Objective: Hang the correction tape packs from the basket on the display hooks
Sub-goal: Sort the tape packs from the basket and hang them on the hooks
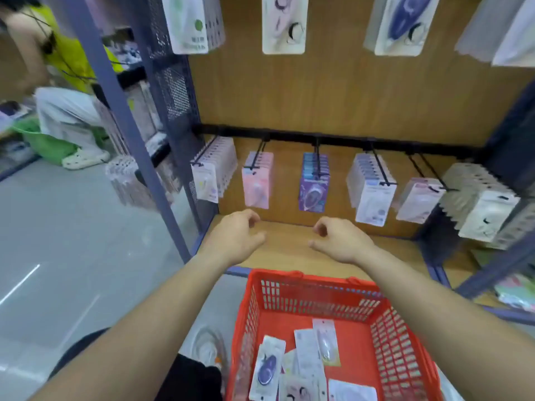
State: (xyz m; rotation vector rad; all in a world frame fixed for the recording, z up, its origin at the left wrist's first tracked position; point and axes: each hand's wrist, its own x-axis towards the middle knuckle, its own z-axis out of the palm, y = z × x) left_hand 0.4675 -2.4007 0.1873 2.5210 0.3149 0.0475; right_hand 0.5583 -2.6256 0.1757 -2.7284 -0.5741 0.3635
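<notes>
A red basket (315, 285) stands below me with several correction tape packs (307, 363) lying flat in it, one of them with a purple dispenser (267, 367). Above the wooden shelf, black display hooks (317, 153) carry rows of hanging packs: a pink row (257, 183), a purple row (314, 188) and white rows (372, 192). My left hand (236, 235) and my right hand (340, 241) hover over the shelf, just below the pink and purple rows. Both have loosely curled fingers and hold nothing.
A blue-grey metal post (127, 120) and a perforated side panel (176, 91) bound the bay on the left. More packs (283, 24) hang on the upper row. A person in a yellow top (58, 53) crouches at the far left beside a green bin (43, 140).
</notes>
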